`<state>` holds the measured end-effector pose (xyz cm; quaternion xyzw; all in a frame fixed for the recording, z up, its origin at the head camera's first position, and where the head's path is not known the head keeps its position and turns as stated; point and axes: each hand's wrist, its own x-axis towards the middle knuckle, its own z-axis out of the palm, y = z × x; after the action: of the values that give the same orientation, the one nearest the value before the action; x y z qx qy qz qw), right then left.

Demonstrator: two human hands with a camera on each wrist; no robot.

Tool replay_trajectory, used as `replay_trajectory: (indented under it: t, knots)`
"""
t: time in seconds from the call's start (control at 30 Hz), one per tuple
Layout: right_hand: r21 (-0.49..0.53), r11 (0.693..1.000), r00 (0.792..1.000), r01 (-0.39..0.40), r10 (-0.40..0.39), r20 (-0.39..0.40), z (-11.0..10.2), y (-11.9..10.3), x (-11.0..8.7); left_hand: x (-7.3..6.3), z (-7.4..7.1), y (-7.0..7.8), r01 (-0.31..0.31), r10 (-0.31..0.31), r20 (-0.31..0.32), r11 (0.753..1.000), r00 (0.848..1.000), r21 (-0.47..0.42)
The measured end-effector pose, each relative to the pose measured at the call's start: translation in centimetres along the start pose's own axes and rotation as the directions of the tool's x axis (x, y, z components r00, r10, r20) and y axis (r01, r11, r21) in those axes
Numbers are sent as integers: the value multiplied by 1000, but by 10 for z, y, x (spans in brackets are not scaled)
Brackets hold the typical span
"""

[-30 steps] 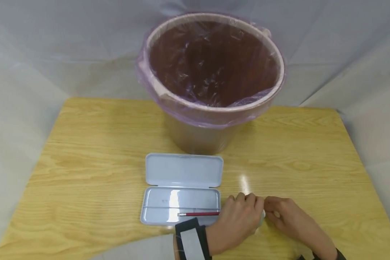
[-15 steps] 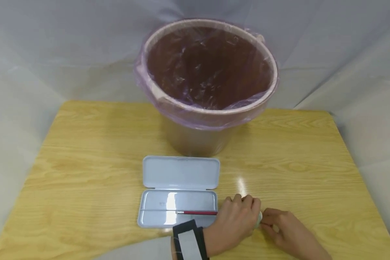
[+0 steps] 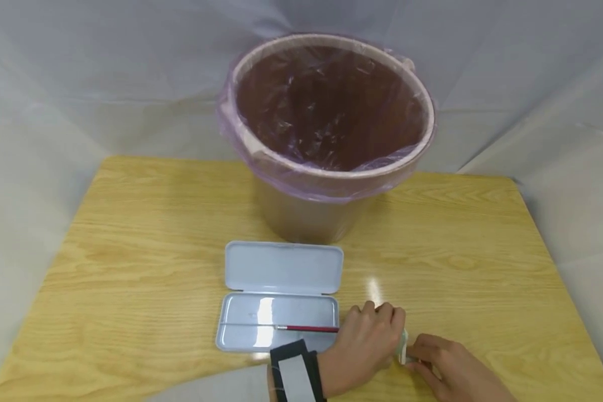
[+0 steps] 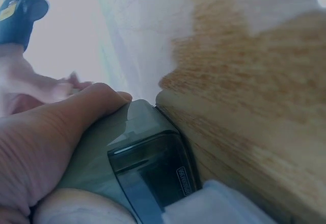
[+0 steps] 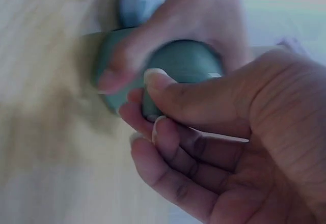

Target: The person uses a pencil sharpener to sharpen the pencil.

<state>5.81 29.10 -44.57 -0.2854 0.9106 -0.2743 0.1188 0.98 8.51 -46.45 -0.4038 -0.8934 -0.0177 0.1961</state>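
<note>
My left hand grips a green crank pencil sharpener on the table, right of the pencil case. In the left wrist view the sharpener's dark see-through drawer shows; in the head view the hand hides most of the body. My right hand pinches the small crank handle between thumb and fingers. The crank arm stands out at the sharpener's right side. A red pencil lies in the light-blue pencil case, whose lid is raised; its right end is hidden behind the left hand.
Behind the pencil case stands a large brown bin, lined with a thin purple plastic bag. Everything rests on a wooden table. Pale sheeting hangs round the back and sides.
My right hand has moved a little down and toward me with the crank handle, and more of the crank arm shows. The left hand keeps its grip on the pencil sharpener. The head view shifts slightly.
</note>
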Motion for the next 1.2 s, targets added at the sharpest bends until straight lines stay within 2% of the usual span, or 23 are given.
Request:
replay_trajectory:
  t: [0.13, 0.37, 0.63, 0.73, 0.83, 0.93, 1.1, 1.2]
  knots:
    - [-16, 998, 997, 55, -56, -61, -8, -5, -5, 0, 1, 1, 4, -3, -16, 1000, 1000, 6]
    - [-78, 995, 989, 67, -76, -124, -21, -12, -6, 0, 3, 2, 2, -2, -36, 1000, 999, -5]
    - [-125, 992, 987, 10, -30, -160, -29, -13, -3, 0, 3, 1, -13, 13, -36, 1000, 999, 0]
    - [-128, 991, 974, 31, -58, -217, -30, -13, -1, 0, 2, -1, -19, 19, -35, 1000, 999, 0]
    - [-121, 991, 952, 56, -90, -294, -29, -13, 3, 0, 2, -2, -27, 27, -29, 1000, 999, -2]
    - [-112, 993, 934, 42, -79, -348, -27, -13, 7, 0, 1, -3, -33, 33, -21, 999, 999, -7]
    - [-74, 997, 924, 12, -40, -380, -24, -8, 14, 0, 2, -3, -34, 34, -7, 999, 999, -18]
    - [-56, 998, 918, 35, -54, -394, -22, -3, 17, 0, 2, -2, -32, 32, -1, 999, 999, -21]
